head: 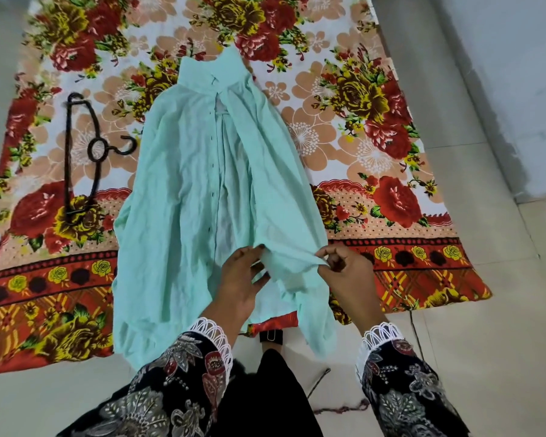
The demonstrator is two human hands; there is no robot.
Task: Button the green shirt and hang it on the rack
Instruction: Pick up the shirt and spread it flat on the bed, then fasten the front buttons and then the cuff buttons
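Observation:
A pale green shirt (183, 197) lies flat on a floral sheet, collar at the far end, front unbuttoned with a gap down the middle. Dark buttonholes run along the left placket. My left hand (240, 279) pinches the lower edge of the right front panel near the hem. My right hand (347, 272) grips the same panel's edge a little further right, and the cloth is stretched between both hands. A dark hanger (79, 156) lies on the sheet to the left of the shirt, hook pointing right.
The floral sheet (375, 137) is spread on a pale tiled floor (473, 342). A grey wall runs along the right. A small black object with a clip (270, 335) sits by the shirt's hem. Thin cords lie on the floor near my right sleeve.

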